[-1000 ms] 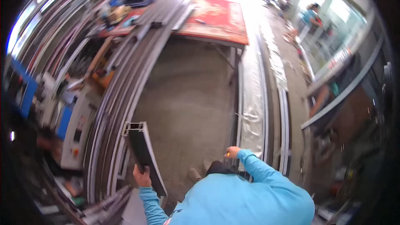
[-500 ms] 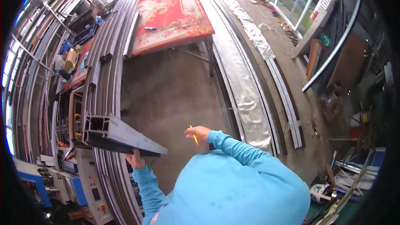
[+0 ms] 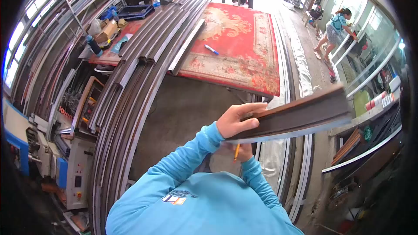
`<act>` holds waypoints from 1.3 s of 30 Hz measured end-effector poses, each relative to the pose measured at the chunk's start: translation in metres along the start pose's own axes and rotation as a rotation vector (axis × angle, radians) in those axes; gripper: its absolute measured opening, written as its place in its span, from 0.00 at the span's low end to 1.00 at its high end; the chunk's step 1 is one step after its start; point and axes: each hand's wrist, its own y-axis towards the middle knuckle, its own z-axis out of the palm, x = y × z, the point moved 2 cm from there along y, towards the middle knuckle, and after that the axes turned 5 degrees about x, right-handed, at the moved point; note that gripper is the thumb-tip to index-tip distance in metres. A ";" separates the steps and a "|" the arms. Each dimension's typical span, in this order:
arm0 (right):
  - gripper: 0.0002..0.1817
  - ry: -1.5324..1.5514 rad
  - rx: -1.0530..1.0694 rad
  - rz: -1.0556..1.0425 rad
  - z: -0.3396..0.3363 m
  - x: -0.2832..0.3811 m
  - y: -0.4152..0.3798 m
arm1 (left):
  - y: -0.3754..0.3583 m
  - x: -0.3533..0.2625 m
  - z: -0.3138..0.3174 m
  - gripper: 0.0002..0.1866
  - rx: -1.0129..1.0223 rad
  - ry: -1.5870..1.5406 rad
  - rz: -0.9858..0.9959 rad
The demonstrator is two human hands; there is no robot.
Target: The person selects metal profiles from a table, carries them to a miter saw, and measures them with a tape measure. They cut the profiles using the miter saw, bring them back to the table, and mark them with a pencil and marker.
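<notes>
My left hand grips the near end of a dark brown metal profile, thumb toward me and fingers along its upper edge. The profile slants up to the right, its far end blurred, with a pale strip along its lower edge. Just below that end, my right hand is closed around a yellow pencil-like stick. The profile and my left hand partly hide its fingers. Beyond my hands stands a table with a red patterned carpet, where a blue-and-white marker lies.
Long dark profiles lie in rows on my left, beside a machine with a control panel. A short profile rests on the carpet's left edge. Wrapped profiles run along the right. A person bends at glass doors; another stands behind the table.
My left hand has swung the profile from the left across to the right. My right hand, still with the yellow stick, is now beneath it. The view has turned and lifted.
</notes>
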 end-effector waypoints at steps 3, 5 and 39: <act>0.20 -0.113 -0.179 -0.025 -0.036 -0.018 0.064 | 0.015 0.023 -0.071 0.37 0.013 0.412 0.032; 0.20 -0.111 -0.180 -0.044 -0.043 -0.004 0.116 | 0.004 0.054 -0.131 0.41 -0.038 0.785 -0.025; 0.43 -0.633 -0.445 0.271 -0.198 -0.016 0.387 | 0.001 0.100 -0.478 0.31 -0.488 0.943 -0.658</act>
